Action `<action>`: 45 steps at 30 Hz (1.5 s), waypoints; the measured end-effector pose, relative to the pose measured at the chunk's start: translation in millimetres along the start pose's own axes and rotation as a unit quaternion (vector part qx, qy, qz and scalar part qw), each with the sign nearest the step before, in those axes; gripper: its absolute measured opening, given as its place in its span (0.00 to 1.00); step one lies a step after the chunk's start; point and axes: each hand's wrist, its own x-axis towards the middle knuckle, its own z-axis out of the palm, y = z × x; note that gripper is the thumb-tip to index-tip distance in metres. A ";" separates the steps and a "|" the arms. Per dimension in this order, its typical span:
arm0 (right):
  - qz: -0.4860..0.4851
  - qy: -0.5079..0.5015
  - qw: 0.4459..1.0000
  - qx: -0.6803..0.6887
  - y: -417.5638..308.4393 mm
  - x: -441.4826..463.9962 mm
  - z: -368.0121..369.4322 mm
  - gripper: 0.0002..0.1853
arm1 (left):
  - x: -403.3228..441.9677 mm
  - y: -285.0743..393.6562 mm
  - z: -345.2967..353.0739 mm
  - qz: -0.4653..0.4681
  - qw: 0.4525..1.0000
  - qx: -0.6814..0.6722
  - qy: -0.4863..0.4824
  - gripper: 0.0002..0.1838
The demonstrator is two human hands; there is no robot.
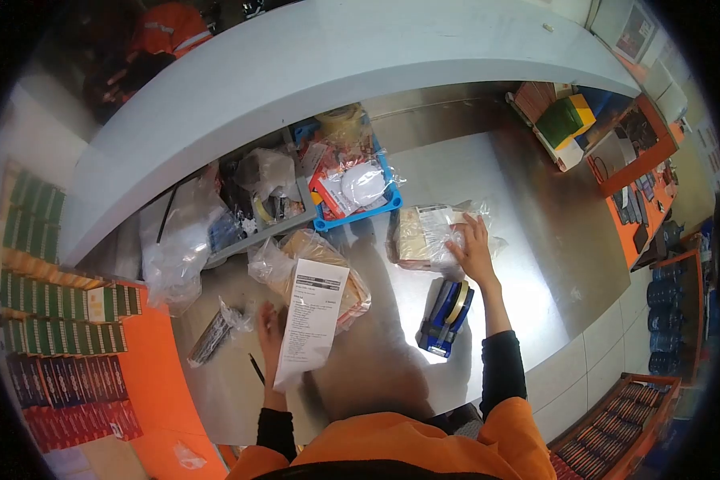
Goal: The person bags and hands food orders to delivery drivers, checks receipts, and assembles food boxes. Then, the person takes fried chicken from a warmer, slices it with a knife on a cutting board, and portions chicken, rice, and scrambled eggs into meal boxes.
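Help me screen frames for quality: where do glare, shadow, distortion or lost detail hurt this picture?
Head view: white glare on the shiny metal counter, right of the blue tape dispenser, dark shadow to its left; head view: the pale grey ledge bows, probably lens distortion, and the corners go black; head view: fine print on the white paper slip is unreadable.

An orange top has wide sleeves over fitted black undersleeves, perhaps an undershirt's.
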 end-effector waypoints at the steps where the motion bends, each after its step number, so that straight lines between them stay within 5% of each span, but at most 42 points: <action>1: 0.001 0.000 1.000 0.029 0.9 -0.7 -1.6 0.18 | 6.8 29.6 -2.4 -0.006 1.000 0.004 0.018 0.24; 5: -0.006 0.000 0.994 0.110 8.8 -5.7 -4.0 0.15 | 41.3 76.1 -23.2 0.030 0.999 -0.018 -0.002 0.24; 10: 0.017 -0.037 0.985 0.166 4.5 -12.3 -13.2 0.12 | 59.0 136.6 9.5 0.231 0.953 0.157 -0.116 0.29; 18: -0.023 -0.046 0.991 0.122 -1.3 -9.5 -7.6 0.20 | 64.5 145.3 42.4 0.134 0.977 0.124 -0.113 0.31; 20: 0.073 -0.078 0.993 -0.054 -30.2 -7.7 -23.7 0.29 | 58.2 150.1 40.2 0.110 0.983 0.095 -0.110 0.31; 22: 0.066 -0.066 0.979 -0.181 -77.9 -3.8 -39.7 0.38 | 52.4 158.8 35.0 0.213 0.946 0.225 -0.089 0.30; 24: -0.004 0.076 0.994 -0.084 -142.3 2.4 -49.9 0.41 | 45.5 151.9 22.6 0.225 0.951 0.202 -0.064 0.28; 26: -0.090 0.012 0.987 0.135 -195.8 1.8 -34.9 0.46 | 36.4 139.1 11.6 0.242 0.954 0.169 -0.049 0.26; 28: -0.041 -0.136 0.963 0.227 -255.3 2.3 -26.5 0.51 | 24.9 120.4 -1.5 0.105 0.986 0.126 0.000 0.24; 31: -0.069 -0.113 0.978 0.161 -289.9 14.7 17.2 0.46 | 8.7 72.4 -22.2 -0.008 0.995 0.095 -0.033 0.24; 33: -0.185 -0.078 0.972 0.123 -294.9 13.3 50.3 0.36 | -6.9 57.3 -30.6 -0.058 0.993 0.092 -0.054 0.25; 35: -0.184 -0.062 0.972 0.135 -304.9 -7.0 52.0 0.31 | -19.0 37.5 -29.9 -0.202 0.970 -0.054 -0.127 0.26; 38: -0.148 -0.040 0.966 0.208 -303.6 -17.9 38.9 0.23 | -40.3 30.0 -26.9 -0.213 0.933 -0.226 -0.183 0.28; 43: 0.015 0.033 0.947 0.319 -264.4 0.9 -10.8 0.16 | -44.6 18.0 -36.9 -0.216 0.941 -0.225 -0.133 0.28; 45: -0.009 0.069 0.931 0.358 -238.2 -1.5 -8.0 0.14 | -47.6 10.0 -44.2 -0.199 0.946 -0.221 -0.128 0.28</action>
